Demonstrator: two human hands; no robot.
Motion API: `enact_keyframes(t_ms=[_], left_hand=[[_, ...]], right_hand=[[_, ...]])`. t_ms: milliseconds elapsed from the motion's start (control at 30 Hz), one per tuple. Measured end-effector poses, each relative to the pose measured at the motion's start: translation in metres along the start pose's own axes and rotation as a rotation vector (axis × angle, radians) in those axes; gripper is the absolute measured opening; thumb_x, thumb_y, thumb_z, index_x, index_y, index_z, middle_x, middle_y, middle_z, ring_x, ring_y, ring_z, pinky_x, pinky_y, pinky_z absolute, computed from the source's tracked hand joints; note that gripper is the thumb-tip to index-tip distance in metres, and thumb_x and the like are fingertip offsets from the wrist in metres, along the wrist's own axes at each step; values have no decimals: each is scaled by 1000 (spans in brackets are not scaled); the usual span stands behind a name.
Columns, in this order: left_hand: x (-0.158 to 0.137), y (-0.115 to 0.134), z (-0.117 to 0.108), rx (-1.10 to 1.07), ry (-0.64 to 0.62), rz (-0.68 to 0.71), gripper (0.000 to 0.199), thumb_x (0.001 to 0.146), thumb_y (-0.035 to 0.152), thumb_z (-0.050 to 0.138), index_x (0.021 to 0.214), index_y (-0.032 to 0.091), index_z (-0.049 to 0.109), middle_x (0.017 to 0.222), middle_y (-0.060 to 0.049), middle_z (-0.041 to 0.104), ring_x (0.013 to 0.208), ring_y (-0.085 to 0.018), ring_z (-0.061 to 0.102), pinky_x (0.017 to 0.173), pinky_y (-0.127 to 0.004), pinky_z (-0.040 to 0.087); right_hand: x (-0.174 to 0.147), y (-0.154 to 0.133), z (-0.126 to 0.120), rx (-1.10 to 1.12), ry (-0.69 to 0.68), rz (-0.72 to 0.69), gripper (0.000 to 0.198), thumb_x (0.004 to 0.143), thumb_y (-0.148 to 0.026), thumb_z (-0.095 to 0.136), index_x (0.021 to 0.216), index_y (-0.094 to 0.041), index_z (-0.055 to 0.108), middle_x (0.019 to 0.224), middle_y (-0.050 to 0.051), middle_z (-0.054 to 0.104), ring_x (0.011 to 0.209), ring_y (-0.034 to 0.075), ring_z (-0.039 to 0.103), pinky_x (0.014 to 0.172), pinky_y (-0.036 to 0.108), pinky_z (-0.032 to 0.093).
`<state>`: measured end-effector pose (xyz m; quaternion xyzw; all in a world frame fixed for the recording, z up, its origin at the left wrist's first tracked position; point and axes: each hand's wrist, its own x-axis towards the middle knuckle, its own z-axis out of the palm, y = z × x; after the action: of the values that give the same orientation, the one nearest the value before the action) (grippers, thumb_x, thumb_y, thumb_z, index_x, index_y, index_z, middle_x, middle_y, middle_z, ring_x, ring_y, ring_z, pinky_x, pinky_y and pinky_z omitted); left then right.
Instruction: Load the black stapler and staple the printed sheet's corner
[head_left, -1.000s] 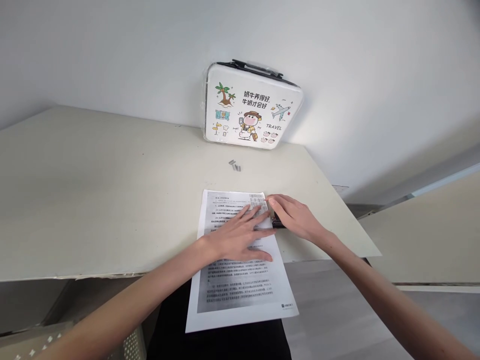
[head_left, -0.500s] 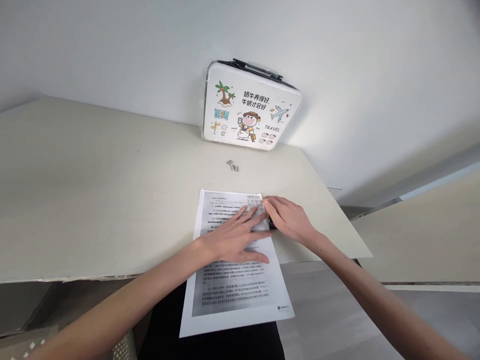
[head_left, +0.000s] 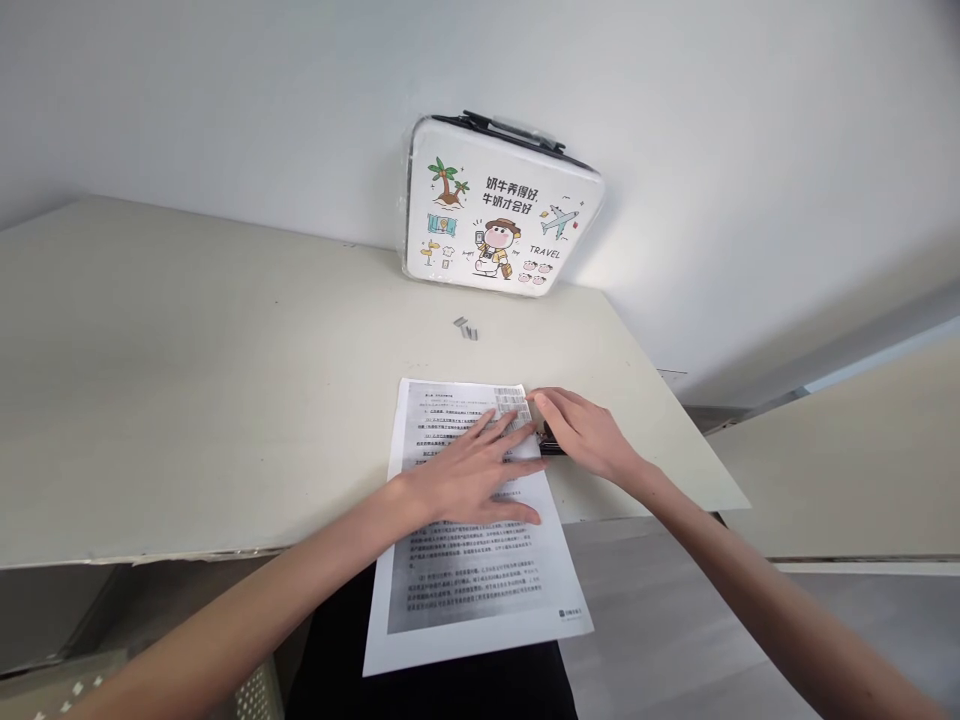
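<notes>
A printed sheet of paper (head_left: 480, 590) lies partly on the table, its lower end reaching past the front edge over my lap. My left hand (head_left: 469, 472) rests flat on its upper half with fingers spread. At the sheet's upper right edge, my right hand (head_left: 577, 428) is curled over a black stapler (head_left: 553, 447). Most of the stapler is hidden under the fingers; its dark base shows beside the paper. Several short strips of staples (head_left: 466, 329) lie beyond the top of the sheet.
A white case with cartoon prints (head_left: 502, 215) leans against the wall at the back of the table (head_left: 225, 400). The table's front edge runs beneath my forearms. Below left is a perforated light-coloured object (head_left: 255, 695), partly seen.
My right hand has shifted slightly to the right, and more of the stapler's dark base shows. My left hand stays flat on the paper.
</notes>
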<state>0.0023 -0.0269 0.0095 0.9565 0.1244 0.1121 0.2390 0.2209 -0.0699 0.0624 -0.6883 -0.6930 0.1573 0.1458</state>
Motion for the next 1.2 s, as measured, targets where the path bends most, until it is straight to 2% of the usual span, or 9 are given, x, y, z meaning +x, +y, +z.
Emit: enact_keyframes(t_ms=[267,400,567,767,1033,1133,1200], left_hand=[[1,-1,3,-9,28,17,73,97,73,55,160,37,47,178,2,2,162,-42,1,132,-62,4],[1,0,2,0,17,8,74,97,74,55,160,35,48,178,-1,3,162,-43,2,133,-61,5],[1,-1,2,-11,29,20,72,98,72,55,161,40,45,178,3,0,162,-42,-1,132,-62,6],[0,-1,5,-14,38,16,72,98,73,53,160,37,47,179,0,2,163,-40,0,133,-60,7],[0,0,3,-5,26,13,68,101,70,52,159,35,49,178,-1,5,163,-39,-3,133,-60,6],[-2,1,1,-7,18,-1,68,101,70,51,159,35,50,178,-2,4,163,-38,-1,133,-58,7],[-4,2,-1,-10,9,-7,68,102,70,50,160,34,48,178,-3,3,163,-37,-1,133,-56,9]], right_hand=[[4,2,8,-118,17,-32,43,111,-43,26,114,-29,67,135,3,72,122,25,66,97,42,52],[4,4,10,-172,0,-55,46,111,-40,23,125,-29,65,137,4,70,120,25,67,95,43,53],[4,5,13,-223,12,-94,48,111,-39,23,135,-27,63,143,7,67,124,26,67,97,44,53],[7,8,19,-294,10,-110,49,110,-36,24,142,-27,60,146,9,65,127,29,65,98,46,54],[11,4,38,-487,51,-147,48,108,-29,31,150,-23,54,154,15,58,133,35,60,99,48,52],[11,2,36,-441,59,-152,48,109,-33,31,149,-25,55,153,13,59,131,34,62,100,48,52],[9,3,30,-318,77,-135,48,111,-36,26,145,-28,58,149,9,63,127,31,65,100,48,53]])
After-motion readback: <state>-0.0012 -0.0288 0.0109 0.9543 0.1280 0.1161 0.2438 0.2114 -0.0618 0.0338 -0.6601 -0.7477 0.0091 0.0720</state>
